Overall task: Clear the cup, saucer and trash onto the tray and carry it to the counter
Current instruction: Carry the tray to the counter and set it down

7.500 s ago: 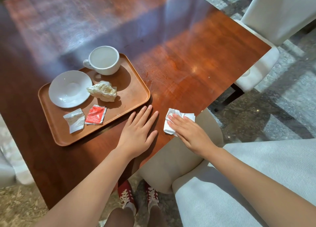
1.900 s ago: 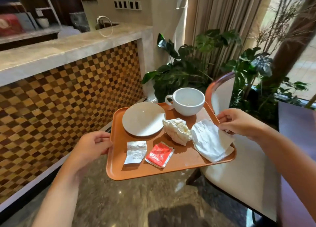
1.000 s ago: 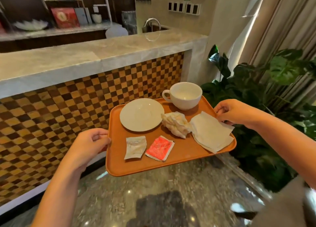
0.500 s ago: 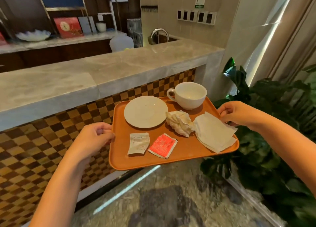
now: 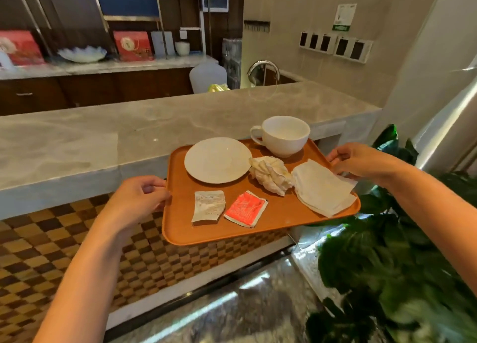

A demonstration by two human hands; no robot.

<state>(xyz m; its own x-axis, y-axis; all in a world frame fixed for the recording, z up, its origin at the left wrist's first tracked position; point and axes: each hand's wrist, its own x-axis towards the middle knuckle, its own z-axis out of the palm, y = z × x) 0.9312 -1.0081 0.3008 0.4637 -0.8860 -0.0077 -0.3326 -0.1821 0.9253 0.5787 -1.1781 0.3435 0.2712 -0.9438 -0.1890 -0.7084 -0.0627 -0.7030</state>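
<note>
Seen from the head camera, two bare arms reach forward and hold an orange tray (image 5: pixel 178 229) in the air, just in front of the grey counter (image 5: pixel 108 138). The left hand (image 5: pixel 136 200) curls its fingers tight on the tray's left edge. The right hand (image 5: pixel 361 162) grips the right edge near the far corner, pinching the flat napkin (image 5: pixel 322 187) too. The cup (image 5: pixel 284 136) sits at the far right corner, the saucer (image 5: pixel 218 160) beside it. A crumpled napkin (image 5: pixel 271 174) lies in the middle, and two packets (image 5: pixel 208 205) lie near the front edge.

Bare forearms — no sleeves (no jewellery).
</note>
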